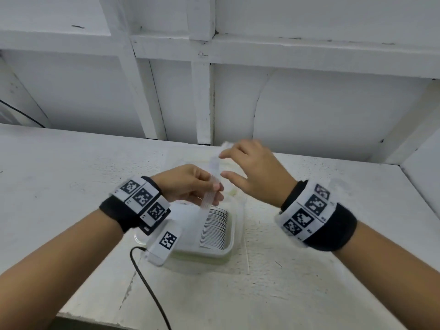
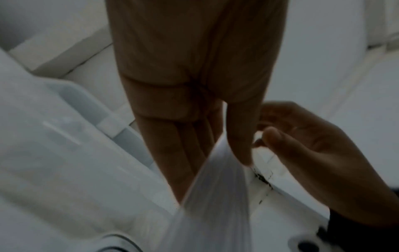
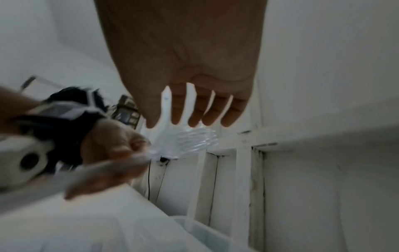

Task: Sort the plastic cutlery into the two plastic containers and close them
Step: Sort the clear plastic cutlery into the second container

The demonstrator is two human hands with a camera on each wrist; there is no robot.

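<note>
Seen from the head camera, a person's two bare forearms reach over a white table (image 1: 71, 186), each wrist wrapped in a black band carrying white blocks printed with black square codes. The left hand (image 1: 188, 184), just left of the picture's centre, has its fingers curled and its thumb pinching a stack of clear plastic cutlery (image 1: 210, 189) by the handles; the stack stands nearly upright, its top tipped toward one o'clock. In the right wrist view the top of the stack (image 3: 185, 141) shows as a fan of clear tines or tips, too blurred to tell which kind. The right hand (image 1: 252, 170), at three o'clock from the left hand, hangs just beside the stack with its fingers relaxed and slightly spread, thumb and forefinger apart on either side of the stack's top; whether they touch it cannot be told. Directly below the hands, toward six o'clock, an open clear plastic container (image 1: 223, 248) rests on the table, holding a neat row of clear cutlery (image 1: 215, 228) packed along its right side. A black cable (image 1: 147, 289) trails from the left wrist down to the table's near edge. Behind the table stands a white panelled wall (image 1: 309, 103).
</note>
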